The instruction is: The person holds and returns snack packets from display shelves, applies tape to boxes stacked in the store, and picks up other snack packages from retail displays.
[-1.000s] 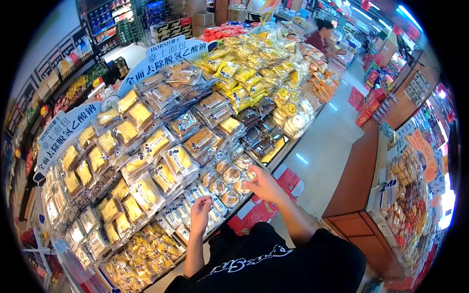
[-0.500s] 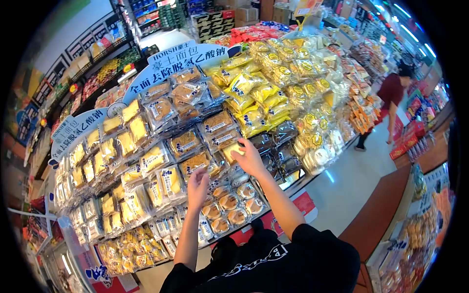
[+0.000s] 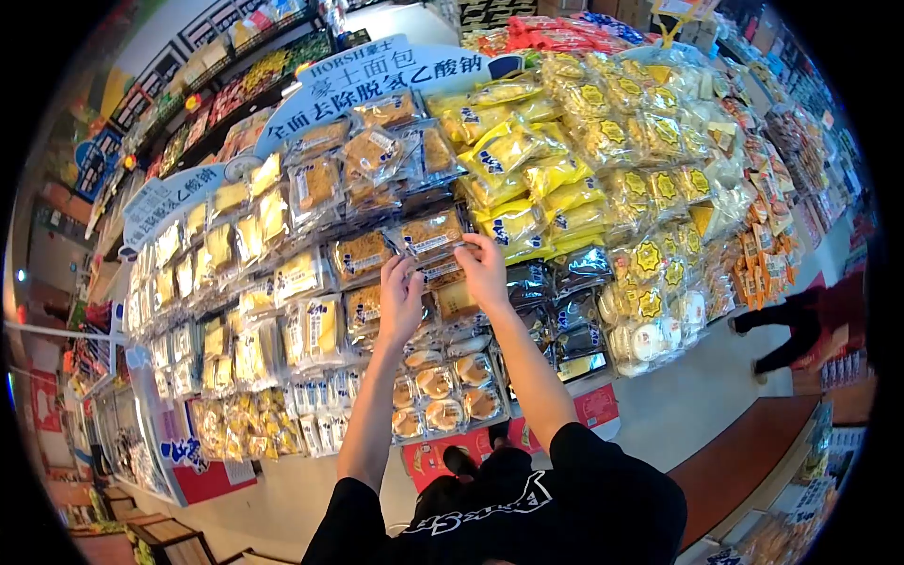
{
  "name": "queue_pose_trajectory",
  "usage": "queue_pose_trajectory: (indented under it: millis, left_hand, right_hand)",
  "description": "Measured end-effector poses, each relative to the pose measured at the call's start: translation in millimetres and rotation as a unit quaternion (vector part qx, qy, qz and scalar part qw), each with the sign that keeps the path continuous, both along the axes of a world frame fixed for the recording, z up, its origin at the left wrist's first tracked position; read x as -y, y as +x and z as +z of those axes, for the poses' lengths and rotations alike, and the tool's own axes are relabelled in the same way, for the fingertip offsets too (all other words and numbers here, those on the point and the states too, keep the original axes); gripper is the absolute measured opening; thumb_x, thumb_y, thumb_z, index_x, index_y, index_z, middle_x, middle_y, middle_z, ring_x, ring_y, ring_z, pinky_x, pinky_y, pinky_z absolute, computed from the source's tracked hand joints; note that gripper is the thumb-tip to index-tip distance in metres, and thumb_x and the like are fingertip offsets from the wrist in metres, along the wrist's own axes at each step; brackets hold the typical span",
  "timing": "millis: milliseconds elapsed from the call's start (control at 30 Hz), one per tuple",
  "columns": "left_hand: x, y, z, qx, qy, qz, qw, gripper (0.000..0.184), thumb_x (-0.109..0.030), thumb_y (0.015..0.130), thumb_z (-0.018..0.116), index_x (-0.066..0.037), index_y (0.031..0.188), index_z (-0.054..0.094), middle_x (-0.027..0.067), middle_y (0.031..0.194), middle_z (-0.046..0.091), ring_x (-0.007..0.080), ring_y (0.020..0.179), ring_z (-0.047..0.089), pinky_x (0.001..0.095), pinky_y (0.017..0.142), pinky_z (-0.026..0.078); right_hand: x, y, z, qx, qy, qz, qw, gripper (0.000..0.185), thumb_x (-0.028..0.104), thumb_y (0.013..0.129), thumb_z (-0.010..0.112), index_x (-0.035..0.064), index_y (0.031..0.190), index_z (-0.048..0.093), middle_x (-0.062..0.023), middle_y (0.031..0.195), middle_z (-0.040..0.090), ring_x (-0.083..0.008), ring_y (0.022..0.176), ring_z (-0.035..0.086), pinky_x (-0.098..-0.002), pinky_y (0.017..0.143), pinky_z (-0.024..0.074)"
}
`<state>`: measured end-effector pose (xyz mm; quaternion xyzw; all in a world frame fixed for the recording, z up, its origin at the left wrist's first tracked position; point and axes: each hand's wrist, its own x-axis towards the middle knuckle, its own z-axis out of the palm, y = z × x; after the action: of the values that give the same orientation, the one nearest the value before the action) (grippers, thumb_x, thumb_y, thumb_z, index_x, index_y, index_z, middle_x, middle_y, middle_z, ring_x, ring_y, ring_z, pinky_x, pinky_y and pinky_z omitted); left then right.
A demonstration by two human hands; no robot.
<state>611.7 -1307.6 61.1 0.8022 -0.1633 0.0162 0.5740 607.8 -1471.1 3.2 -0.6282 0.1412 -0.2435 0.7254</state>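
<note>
Head view, brown packet [image 3: 431, 234], between hands [image 3: 399, 299] [image 3: 485, 275]

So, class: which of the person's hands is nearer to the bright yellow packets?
Right. The right hand is close by the lower-left edge of the bright yellow packets; the left hand is farther left, beside brown bread packs.
</note>
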Motion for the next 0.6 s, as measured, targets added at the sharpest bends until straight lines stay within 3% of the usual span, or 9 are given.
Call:
queue_pose_trajectory:
  millis: [33, 133, 267, 300, 400, 533, 600]
  left_hand:
    - [-4.9, -9.3, 0.9, 0.027, -0.025, -0.001, 0.999, 0.032, -0.014, 0.095, 0.054, 0.005, 0.121, 0.055, 0.0159, 0.132, 0.042, 0.0232, 0.115, 0.05, 0.0317, 0.098, 0.041]
    - [-24.2, -37.8, 0.7, 0.039, -0.102, 0.018, 0.994, 0.026, -0.01, 0.095, 0.054, 0.005, 0.116, 0.057, 0.0122, 0.126, 0.044, 0.0198, 0.116, 0.049, 0.03, 0.099, 0.039]
    - [-54.8, -80.6, 1.0, -0.018, -0.293, 0.057, 0.954, 0.019, -0.004, 0.093, 0.055, 0.004, 0.11, 0.06, 0.0087, 0.124, 0.046, 0.0173, 0.112, 0.052, 0.0295, 0.097, 0.041]
    - [-66.4, -94.9, 0.9, -0.033, -0.342, 0.074, 0.936, 0.017, -0.002, 0.093, 0.055, 0.003, 0.107, 0.061, 0.0077, 0.123, 0.047, 0.0167, 0.11, 0.053, 0.0296, 0.096, 0.042]
    - [-118.5, -136.4, -3.2, -0.05, -0.472, 0.089, 0.876, 0.012, -0.003, 0.093, 0.056, 0.004, 0.1, 0.062, 0.0067, 0.12, 0.049, 0.0181, 0.105, 0.057, 0.035, 0.094, 0.046]
    - [-212.1, -200.1, -3.6, -0.043, -0.554, 0.076, 0.828, 0.015, -0.011, 0.094, 0.055, 0.003, 0.092, 0.06, 0.0088, 0.112, 0.054, 0.0223, 0.102, 0.059, 0.0418, 0.094, 0.047]
    - [-263.2, -232.2, -2.1, -0.03, -0.575, 0.083, 0.813, 0.022, -0.019, 0.096, 0.056, 0.0, 0.086, 0.058, 0.0107, 0.105, 0.06, 0.0245, 0.099, 0.06, 0.0454, 0.093, 0.047]
  right_hand:
    - [-3.3, -12.5, 14.9, 0.003, 0.073, 0.005, 0.997, 0.029, 0.014, 0.084, 0.069, 0.0001, 0.107, 0.06, -0.0058, 0.093, 0.061, -0.0134, 0.082, 0.059, -0.0277, 0.075, 0.0483]
    - [-17.3, -41.4, 26.7, -0.007, 0.24, 0.048, 0.97, 0.02, 0.008, 0.088, 0.064, 0.0018, 0.106, 0.059, -0.0044, 0.096, 0.061, -0.0131, 0.086, 0.06, -0.0264, 0.076, 0.0492]
    - [-56.3, -80.4, 33.2, 0.006, 0.354, 0.082, 0.932, 0.029, 0.008, 0.089, 0.062, 0.005, 0.116, 0.051, -0.0053, 0.1, 0.058, -0.0208, 0.088, 0.062, -0.0344, 0.076, 0.0503]
    - [-68.6, -89.9, 35.4, 0.0, 0.355, 0.1, 0.929, 0.037, 0.009, 0.089, 0.063, 0.0065, 0.121, 0.046, -0.0059, 0.1, 0.057, -0.0238, 0.088, 0.062, -0.0376, 0.076, 0.0502]
    - [-114.8, -114.2, 47.1, -0.036, 0.376, 0.159, 0.912, 0.035, 0.01, 0.088, 0.064, 0.0069, 0.12, 0.048, -0.0057, 0.101, 0.058, -0.0216, 0.089, 0.061, -0.0382, 0.076, 0.0502]
    - [-191.3, -140.9, 58.1, -0.093, 0.363, 0.351, 0.858, 0.024, 0.011, 0.089, 0.064, 0.0044, 0.111, 0.057, -0.0022, 0.089, 0.064, -0.0134, 0.077, 0.062, -0.0306, 0.064, 0.0513]
    - [-240.0, -160.7, 67.1, -0.083, 0.317, 0.376, 0.867, 0.019, 0.011, 0.091, 0.062, 0.0029, 0.108, 0.059, -0.0015, 0.086, 0.064, -0.011, 0.074, 0.062, -0.027, 0.062, 0.051]
